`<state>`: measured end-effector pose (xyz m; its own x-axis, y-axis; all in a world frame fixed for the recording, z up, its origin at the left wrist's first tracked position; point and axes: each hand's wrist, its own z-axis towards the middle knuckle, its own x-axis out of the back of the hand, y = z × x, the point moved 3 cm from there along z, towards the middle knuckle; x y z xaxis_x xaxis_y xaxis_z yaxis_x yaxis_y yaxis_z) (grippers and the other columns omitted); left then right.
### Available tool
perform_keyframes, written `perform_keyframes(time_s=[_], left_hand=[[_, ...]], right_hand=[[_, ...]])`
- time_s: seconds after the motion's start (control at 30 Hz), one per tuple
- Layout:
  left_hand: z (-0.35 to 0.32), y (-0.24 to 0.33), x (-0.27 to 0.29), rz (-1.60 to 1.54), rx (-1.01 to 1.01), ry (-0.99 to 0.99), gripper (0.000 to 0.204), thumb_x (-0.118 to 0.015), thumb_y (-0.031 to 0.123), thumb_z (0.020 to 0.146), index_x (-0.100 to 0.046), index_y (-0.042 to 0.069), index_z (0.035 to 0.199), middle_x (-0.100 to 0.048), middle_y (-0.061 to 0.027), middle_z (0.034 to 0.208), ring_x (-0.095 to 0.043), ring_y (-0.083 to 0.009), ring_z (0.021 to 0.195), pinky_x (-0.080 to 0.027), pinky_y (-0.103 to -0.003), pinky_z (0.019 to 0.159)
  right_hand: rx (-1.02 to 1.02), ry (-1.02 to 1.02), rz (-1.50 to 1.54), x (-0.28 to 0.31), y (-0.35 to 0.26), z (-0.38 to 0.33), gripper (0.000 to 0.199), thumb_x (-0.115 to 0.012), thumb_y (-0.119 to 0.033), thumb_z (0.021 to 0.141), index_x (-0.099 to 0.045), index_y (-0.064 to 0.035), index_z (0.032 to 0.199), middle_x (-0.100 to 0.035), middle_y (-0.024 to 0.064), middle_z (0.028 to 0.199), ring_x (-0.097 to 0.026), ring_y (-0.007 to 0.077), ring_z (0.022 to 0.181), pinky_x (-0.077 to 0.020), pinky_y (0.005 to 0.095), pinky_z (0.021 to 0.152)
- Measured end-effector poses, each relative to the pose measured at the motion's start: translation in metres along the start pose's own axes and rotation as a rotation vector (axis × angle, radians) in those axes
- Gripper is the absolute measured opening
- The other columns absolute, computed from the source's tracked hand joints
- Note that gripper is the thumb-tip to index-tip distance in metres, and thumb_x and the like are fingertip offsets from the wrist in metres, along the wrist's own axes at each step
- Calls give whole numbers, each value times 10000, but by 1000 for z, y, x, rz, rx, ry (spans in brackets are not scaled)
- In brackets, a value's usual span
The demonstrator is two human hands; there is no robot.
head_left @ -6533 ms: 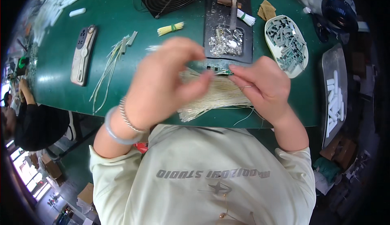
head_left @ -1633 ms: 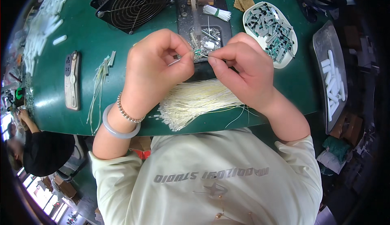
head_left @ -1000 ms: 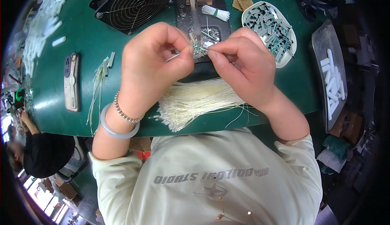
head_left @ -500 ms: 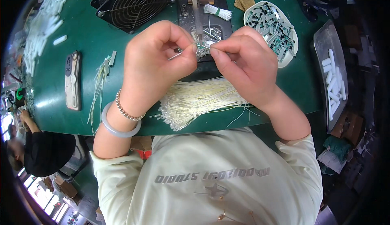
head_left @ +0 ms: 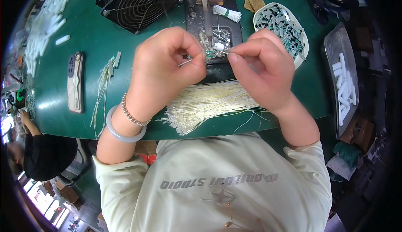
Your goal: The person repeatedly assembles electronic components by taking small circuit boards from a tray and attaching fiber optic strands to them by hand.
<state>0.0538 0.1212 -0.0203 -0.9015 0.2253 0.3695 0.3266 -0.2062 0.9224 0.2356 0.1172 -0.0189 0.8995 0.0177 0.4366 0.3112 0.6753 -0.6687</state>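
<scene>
Below the tip of an upright, mounted soldering iron (head_left: 207, 18), both my hands are close together with fingertips pinched. My left hand (head_left: 167, 56) is closed on a small strip (head_left: 184, 63), whose pale part shows inside the curled fingers; green shows by the fingertips. My right hand (head_left: 264, 66) pinches a thin wire (head_left: 223, 52) between thumb and forefinger. Its far end is too small to make out. Behind the fingertips lies a pile of silvery scraps (head_left: 211, 58), with a small white piece (head_left: 218, 46) in it. Beneath my hands lies a bundle of pale yellow wires (head_left: 209, 104).
A black fan (head_left: 140, 3) stands at the far left. On the right are a white bowl (head_left: 305, 43) of small green-and-white strips and a metal tray (head_left: 329, 43) with white tubes. More white tubes (head_left: 39, 35), a phone (head_left: 76, 83) and a few wired strips (head_left: 102, 85) lie left.
My right hand has moved right, widening the gap between my fingertips. Both hands are slightly nearer me, and the work has come away from the iron's tip.
</scene>
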Motion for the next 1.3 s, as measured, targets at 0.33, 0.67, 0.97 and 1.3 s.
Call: perform_keyframes(time_s=[0.33, 0.67, 0.97, 1.3], left_hand=[[-22, 20, 32, 21, -22, 165, 131, -645, -38, 705, -550, 16, 777, -591, -44, 818, -505, -59, 616, -403, -169, 526], [-50, -6, 105, 722, -43, 498, 72, -623, -9, 824, -598, 20, 884, -613, -30, 805, -540, -69, 659, -439, -206, 576], [-61, -32, 90, 1041, -48, 438, 141, -623, 39, 800, -611, 60, 939, -622, -113, 887, -606, -290, 736, -482, -367, 652], [-65, -19, 77, 1307, -158, 477, 176, -670, 35, 751, -598, 59, 909, -576, -104, 891, -577, -282, 757, -472, -366, 687]], right_hand=[[-409, 209, -196, 68, 29, 7, 141, -638, -121, 857, -654, 18, 873, -523, -45, 657, -450, 27, 621, -360, 189, 546], [-401, -191, -657, 60, 62, -7, 136, -659, -144, 763, -672, -27, 832, -627, 128, 803, -617, 280, 733, -485, 331, 671], [-392, -197, -819, 54, 59, -9, 143, -672, -149, 750, -647, -21, 810, -621, 142, 802, -611, 309, 726, -485, 369, 661], [-515, -287, -628, 54, 62, -7, 133, -662, -86, 750, -616, 17, 822, -619, 141, 807, -610, 259, 705, -480, 321, 669]])
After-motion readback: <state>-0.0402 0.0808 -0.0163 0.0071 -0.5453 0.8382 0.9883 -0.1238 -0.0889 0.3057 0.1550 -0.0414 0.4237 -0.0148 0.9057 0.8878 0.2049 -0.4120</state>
